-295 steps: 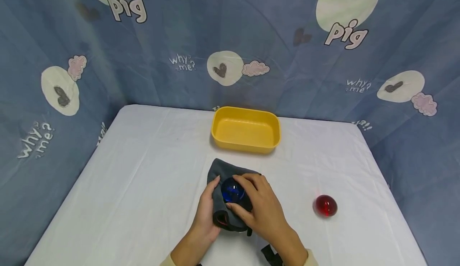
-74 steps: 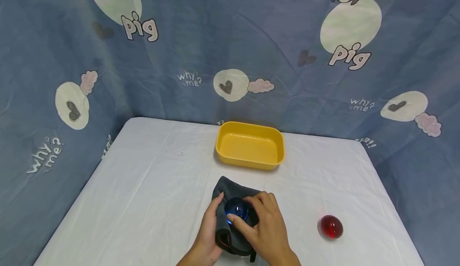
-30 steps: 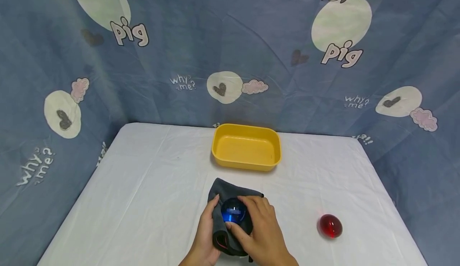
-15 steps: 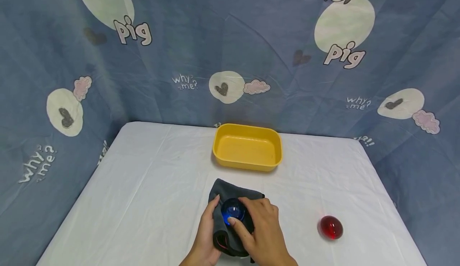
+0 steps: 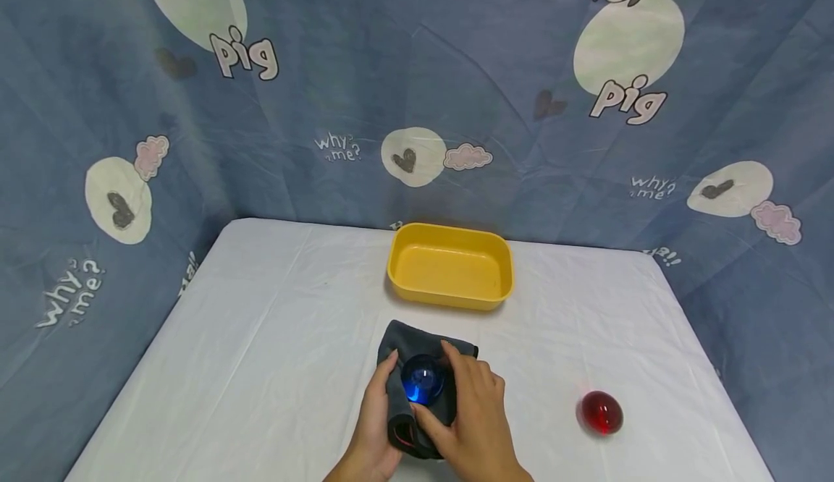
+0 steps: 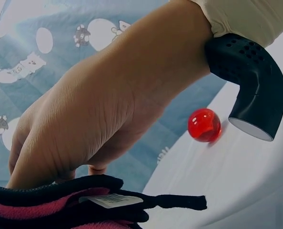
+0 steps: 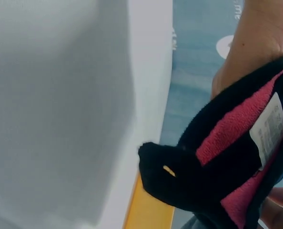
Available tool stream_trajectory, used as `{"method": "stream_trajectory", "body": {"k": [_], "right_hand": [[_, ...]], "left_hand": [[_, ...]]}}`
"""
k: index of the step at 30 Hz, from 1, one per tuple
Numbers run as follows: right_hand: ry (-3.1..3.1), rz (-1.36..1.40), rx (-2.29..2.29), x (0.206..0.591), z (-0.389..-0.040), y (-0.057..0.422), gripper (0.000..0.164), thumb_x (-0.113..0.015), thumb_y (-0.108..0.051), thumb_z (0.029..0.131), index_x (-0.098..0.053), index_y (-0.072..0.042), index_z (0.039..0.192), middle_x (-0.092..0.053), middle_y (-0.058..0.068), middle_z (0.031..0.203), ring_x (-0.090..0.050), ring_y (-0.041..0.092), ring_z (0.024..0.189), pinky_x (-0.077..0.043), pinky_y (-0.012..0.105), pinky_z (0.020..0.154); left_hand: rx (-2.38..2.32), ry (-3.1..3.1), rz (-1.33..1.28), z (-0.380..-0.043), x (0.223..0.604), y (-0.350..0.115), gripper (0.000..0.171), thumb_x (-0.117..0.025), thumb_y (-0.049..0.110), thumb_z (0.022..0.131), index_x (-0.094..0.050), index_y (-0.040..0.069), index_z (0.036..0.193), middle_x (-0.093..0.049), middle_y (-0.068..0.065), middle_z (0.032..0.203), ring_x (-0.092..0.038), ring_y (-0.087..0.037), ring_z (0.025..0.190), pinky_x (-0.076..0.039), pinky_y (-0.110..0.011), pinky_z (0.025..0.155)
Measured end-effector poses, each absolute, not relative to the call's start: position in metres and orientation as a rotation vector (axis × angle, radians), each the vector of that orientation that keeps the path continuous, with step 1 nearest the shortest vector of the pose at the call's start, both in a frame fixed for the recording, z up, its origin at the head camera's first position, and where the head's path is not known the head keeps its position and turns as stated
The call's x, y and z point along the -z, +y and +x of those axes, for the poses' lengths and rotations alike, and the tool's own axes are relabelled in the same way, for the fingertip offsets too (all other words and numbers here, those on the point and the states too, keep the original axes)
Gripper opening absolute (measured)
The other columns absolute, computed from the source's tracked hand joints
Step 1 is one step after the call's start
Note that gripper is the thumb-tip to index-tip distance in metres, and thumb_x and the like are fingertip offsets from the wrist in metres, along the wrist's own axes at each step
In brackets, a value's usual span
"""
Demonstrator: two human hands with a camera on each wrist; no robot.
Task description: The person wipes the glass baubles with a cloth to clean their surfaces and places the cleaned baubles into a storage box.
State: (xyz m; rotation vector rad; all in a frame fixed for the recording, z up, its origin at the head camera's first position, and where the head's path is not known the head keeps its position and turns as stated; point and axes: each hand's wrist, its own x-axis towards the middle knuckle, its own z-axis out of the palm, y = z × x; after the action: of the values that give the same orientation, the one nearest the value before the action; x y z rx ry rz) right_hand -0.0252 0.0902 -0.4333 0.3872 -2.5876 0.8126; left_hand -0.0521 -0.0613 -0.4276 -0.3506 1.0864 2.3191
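Note:
In the head view a dark grey folded cloth (image 5: 407, 337) lies in my left hand (image 5: 373, 417), whose thumb presses its left edge. A clear blue glass ball (image 5: 423, 379) sits on the cloth. My right hand (image 5: 478, 413) holds the ball between thumb and index finger, thumb low and index finger at the upper right. In the right wrist view the cloth (image 7: 237, 129) shows pink lining, black edging, a loop and a white label. The left wrist view shows the right hand (image 6: 60, 138) above the cloth's edge (image 6: 60, 200). Left fingers under the cloth are hidden.
A yellow rectangular tray (image 5: 449, 298) stands behind the hands on the white-covered table (image 5: 260, 366). To the right lies a red glass ball (image 5: 601, 413). Blue printed fabric (image 5: 313, 84) hangs around the back and sides. A black wrist device (image 6: 256, 86) sits on the right forearm.
Ten seconds ago the hands held the same cloth and ball. In the last half second the right thumb slid down to the ball's lower edge, and the index finger straightened upward.

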Motion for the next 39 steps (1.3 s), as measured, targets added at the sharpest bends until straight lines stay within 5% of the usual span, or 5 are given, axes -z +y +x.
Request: {"method": "stream_trajectory", "body": {"k": [9,20,29,39], "right_hand": [[-2.520,0.386,-0.806,0.4345,-0.0250,0.0917,0.066,-0.091,-0.043,0.078,-0.061,-0.012,0.129,-0.061,-0.003,0.112,-0.053,0.014,0.103,-0.036,0.039,0.084],[-2.510,0.363,-0.762,0.4344,-0.0246,0.0911,0.055,-0.076,-0.057,0.092,-0.067,-0.012,0.121,-0.061,-0.003,0.105,-0.050,0.015,0.099,-0.034,0.039,0.083],[-2.541,0.258,-0.810,0.4372,-0.0266,0.0907,0.039,-0.075,-0.046,0.096,-0.076,-0.009,0.105,-0.051,-0.007,0.095,-0.044,0.010,0.092,-0.034,0.036,0.079],[-2.554,0.301,-0.783,0.4399,-0.0272,0.0921,0.047,-0.076,-0.054,0.093,-0.075,-0.010,0.110,-0.053,-0.006,0.098,-0.045,0.010,0.094,-0.034,0.037,0.079]], "left_hand": [[-2.314,1.110,-0.356,-0.0500,0.4272,-0.0591,0.079,-0.036,0.062,0.107,-0.018,0.007,0.161,-0.038,-0.008,0.159,-0.049,-0.014,0.130,-0.038,-0.032,0.111],[-2.330,1.116,-0.342,-0.0476,0.4277,-0.0597,0.078,-0.037,0.061,0.108,-0.021,0.007,0.162,-0.048,-0.005,0.152,-0.054,-0.012,0.125,-0.042,-0.030,0.107],[-2.310,1.137,-0.366,-0.0489,0.4278,-0.0581,0.080,-0.036,0.061,0.108,-0.016,0.007,0.164,-0.033,-0.011,0.162,-0.047,-0.017,0.135,-0.041,-0.035,0.113],[-2.313,1.133,-0.374,-0.0490,0.4288,-0.0589,0.078,-0.036,0.061,0.107,-0.020,0.008,0.162,-0.038,-0.008,0.157,-0.050,-0.015,0.129,-0.041,-0.033,0.110]]}}
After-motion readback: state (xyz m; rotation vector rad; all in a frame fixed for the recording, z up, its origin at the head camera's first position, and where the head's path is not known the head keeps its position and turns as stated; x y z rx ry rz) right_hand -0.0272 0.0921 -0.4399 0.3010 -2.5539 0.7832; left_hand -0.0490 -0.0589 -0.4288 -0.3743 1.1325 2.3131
